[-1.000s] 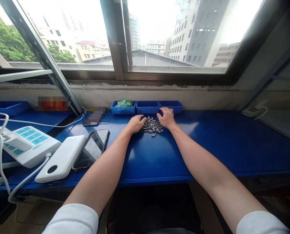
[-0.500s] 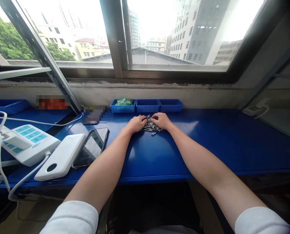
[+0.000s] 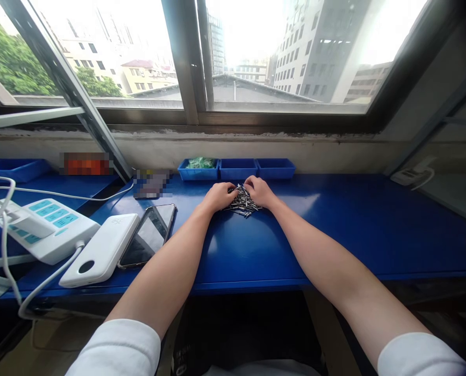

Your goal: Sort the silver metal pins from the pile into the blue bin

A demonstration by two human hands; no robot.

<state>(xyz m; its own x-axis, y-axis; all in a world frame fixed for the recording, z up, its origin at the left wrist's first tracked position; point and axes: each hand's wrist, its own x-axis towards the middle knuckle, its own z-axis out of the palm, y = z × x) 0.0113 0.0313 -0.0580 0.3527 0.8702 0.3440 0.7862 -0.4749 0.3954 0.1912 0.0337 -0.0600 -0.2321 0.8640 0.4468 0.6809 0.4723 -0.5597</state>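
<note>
A loose heap of small, thin metal pieces (image 3: 243,203), like pins or short rods, lies on the blue tabletop (image 3: 252,250). My left hand (image 3: 219,196) curves around the heap's left side, thumb and fingers apart and touching its edge. On the other side my right hand (image 3: 259,191) is bent over the right edge, also with a gap between thumb and fingers. Both hands are open and cupped; no piece shows held in either one. Some fingertips are hidden behind the heap and the hands.
Behind my hands stand three blue bins (image 3: 238,169); the left one holds green packets (image 3: 200,163). To the left lie a phone (image 3: 148,235), a white power bank (image 3: 99,250) and a power strip (image 3: 48,224) with white cables. A metal post (image 3: 95,133) rises beyond them.
The heap is spread a little differently under my fingers. My right hand has shifted slightly away, toward the bins, while my left hand has barely moved.
</note>
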